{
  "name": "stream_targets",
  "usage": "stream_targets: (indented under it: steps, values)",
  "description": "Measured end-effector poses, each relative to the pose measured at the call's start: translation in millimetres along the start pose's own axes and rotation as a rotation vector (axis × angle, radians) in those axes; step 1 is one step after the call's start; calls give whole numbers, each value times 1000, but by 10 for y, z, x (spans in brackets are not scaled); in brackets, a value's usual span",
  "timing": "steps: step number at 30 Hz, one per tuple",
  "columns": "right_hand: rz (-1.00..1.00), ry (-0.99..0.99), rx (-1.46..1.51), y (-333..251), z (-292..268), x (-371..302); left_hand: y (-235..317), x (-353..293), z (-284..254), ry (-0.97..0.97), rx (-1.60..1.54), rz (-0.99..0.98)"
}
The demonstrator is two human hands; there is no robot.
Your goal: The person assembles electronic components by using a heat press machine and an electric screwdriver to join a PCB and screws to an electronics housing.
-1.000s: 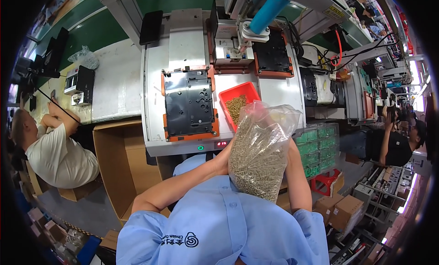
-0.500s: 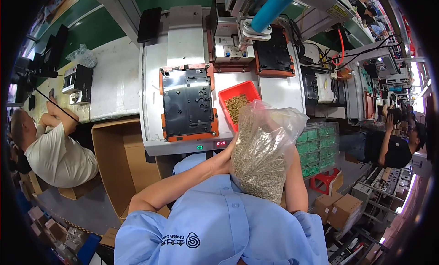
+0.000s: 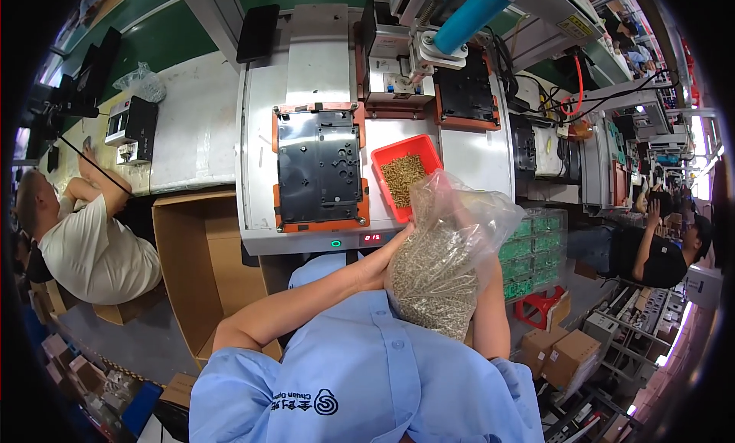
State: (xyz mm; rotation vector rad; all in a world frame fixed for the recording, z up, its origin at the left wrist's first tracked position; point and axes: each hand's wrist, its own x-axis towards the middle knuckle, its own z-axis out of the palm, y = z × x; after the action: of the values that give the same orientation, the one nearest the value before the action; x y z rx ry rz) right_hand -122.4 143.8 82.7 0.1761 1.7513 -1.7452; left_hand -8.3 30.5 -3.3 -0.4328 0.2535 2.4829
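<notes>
A large clear plastic bag of small metal screws leans against my blue shirt, its crumpled top over the near right corner of a red tray. My left hand is closed on the bag's left side. Along the bag's right side runs my right forearm; my right hand holds the bag and shows only dimly through the plastic, its fingers mostly hidden. Brass-coloured screws lie in the tray. Left of the tray, a black plastic panel sits in an orange-edged fixture.
A press with a blue cylinder stands behind the tray, beside a second black panel. An open cardboard box is at my left, stacked green circuit boards at my right. Other people sit on both sides.
The view has shifted slightly, so the bench appears a little farther right. Both hands stay at the bag, which has hardly moved relative to the tray.
</notes>
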Motion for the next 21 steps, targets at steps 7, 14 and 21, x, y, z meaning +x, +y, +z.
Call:
stream_targets:
  steps: [7,14,21]
  values:
    - [-202,-136,-199,96,-117,50,13,10,4,-23,20,6]
    - [63,88,-40,308,-251,162,-5,-37,28,-9,20,1]
    - [-265,-106,-554,487,-499,413,-17,29,-1,-17,63,67]
